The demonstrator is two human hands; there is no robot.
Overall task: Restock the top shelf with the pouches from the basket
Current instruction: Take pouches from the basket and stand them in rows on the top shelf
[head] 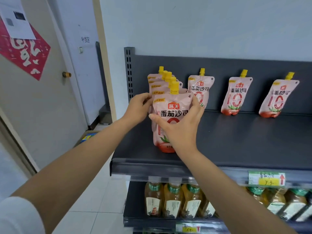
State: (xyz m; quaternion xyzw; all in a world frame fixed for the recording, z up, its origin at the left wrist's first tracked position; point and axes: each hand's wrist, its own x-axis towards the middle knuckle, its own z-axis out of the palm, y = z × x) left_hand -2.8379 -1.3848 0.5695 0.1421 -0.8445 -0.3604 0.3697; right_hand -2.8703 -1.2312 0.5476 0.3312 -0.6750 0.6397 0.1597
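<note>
On the top shelf (236, 141), near its left end, the front pouch (170, 107) stands upright. Right hand (180, 130) fingers curl round it; left hand (138, 107) fingers pinch the row (156, 86) just behind.

The top shelf (236, 141) was sheet metal with a dark grey, matt, smooth coating. Its slotted upright (129, 71) carried the same finish. The front pouch (170, 105) and the row of pouches (157, 85) behind it were pink plastic film, smooth with a soft sheen and lightly creased. The spout cap (174, 87) was yellow moulded plastic. The price rail (160, 178) along the shelf edge was clear, glossy plastic and held a paper price label (266, 178). The bottles (172, 200) below were clear, glossy plastic with matt printed wraps. The door (42, 107) was painted and matt. Its knob (67, 74) was brass-coloured metal. The floor tiles (94, 196) were smooth and glossy. The sleeve (16, 215) was white cloth.
</note>
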